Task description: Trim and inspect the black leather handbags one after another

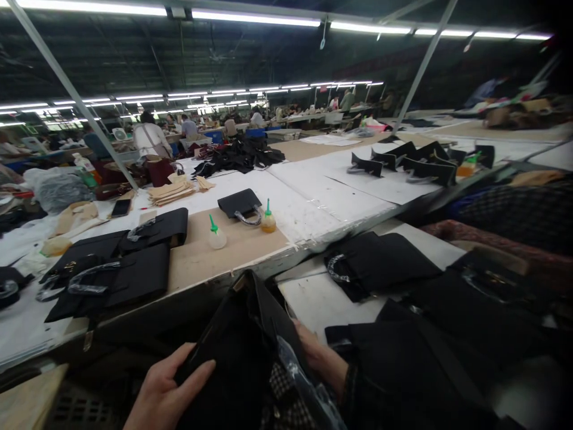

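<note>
A black handbag (233, 352) is held up in front of me, between my two hands and below the table edge. Its handle (293, 364), wrapped in clear plastic, hangs down on the right side. My left hand (168, 385) grips the bag's left edge, thumb on the near face and fingers partly hidden. On the far right side my right hand (320, 355) closes on the bag, its fingertips hidden behind the black material. Close by on the right, another black bag (380, 263) lies on a white surface.
Black bags (134, 275) with wrapped handles lie on the table at left. Two green-tipped glue bottles (218, 237) stand near a small black bag (242, 204). Upright black pieces (421, 161) stand at right. Slanted metal poles (71, 89) rise from the table. People work farther back.
</note>
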`<state>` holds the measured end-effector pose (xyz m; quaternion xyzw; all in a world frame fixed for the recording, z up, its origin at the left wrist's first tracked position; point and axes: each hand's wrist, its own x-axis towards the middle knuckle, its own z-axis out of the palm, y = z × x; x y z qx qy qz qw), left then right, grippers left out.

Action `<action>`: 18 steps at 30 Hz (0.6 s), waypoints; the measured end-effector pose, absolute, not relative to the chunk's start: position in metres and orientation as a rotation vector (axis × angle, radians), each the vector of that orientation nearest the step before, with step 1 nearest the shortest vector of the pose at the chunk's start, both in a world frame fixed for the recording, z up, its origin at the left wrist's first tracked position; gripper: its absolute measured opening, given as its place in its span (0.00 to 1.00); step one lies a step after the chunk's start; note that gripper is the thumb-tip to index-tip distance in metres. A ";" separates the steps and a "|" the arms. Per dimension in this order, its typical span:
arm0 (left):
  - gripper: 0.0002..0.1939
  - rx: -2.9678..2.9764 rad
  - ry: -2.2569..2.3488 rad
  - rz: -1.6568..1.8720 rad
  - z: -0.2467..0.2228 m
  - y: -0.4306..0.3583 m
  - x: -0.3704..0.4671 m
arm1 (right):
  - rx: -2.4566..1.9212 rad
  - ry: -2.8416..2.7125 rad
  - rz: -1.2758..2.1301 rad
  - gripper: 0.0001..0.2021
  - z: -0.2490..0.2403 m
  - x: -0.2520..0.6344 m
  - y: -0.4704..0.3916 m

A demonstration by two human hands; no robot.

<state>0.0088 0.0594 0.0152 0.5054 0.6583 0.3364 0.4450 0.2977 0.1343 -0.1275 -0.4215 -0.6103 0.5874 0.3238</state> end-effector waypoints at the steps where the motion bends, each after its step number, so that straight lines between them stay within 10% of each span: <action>1: 0.25 1.251 1.640 0.828 0.020 0.058 0.007 | -1.137 -1.580 1.572 0.18 -0.128 0.303 0.145; 11: 0.22 1.382 1.661 0.663 0.006 0.065 0.022 | -0.573 -2.059 1.246 0.12 -0.011 0.278 0.212; 18: 0.22 1.298 1.756 0.691 -0.003 0.051 0.008 | -0.611 -2.439 1.414 0.09 -0.035 0.217 0.241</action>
